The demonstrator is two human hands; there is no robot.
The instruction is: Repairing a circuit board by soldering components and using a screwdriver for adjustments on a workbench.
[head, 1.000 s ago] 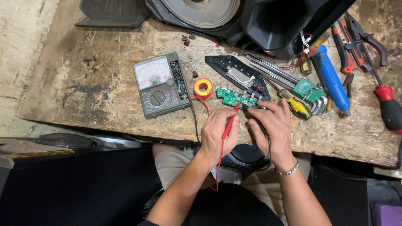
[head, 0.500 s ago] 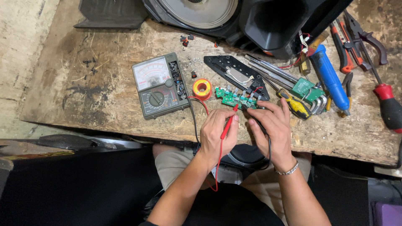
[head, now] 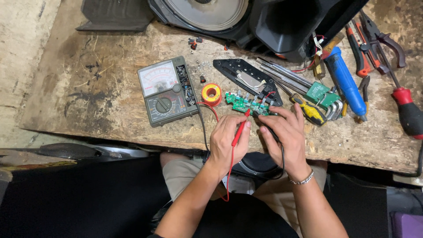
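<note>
Hardly anything is shifting since a moment ago: both our hands are staying planted on the worn wooden workbench (head: 110, 110), the probes still on the board. Our left hand (head: 229, 139) is pinching the one red test probe (head: 240, 130), tip touching the single small green circuit board (head: 246, 103). Our right hand (head: 284, 132) is closing around one black probe (head: 269, 132), mostly hidden under the fingers, at the same board. One grey analogue multimeter (head: 166, 90) is lying left of it, one yellow solder spool (head: 212, 94) between them. One blue-handled soldering iron (head: 346, 81) and a red-handled screwdriver (head: 407, 110) are sitting to the right, a black speaker housing (head: 286, 26) behind.
</note>
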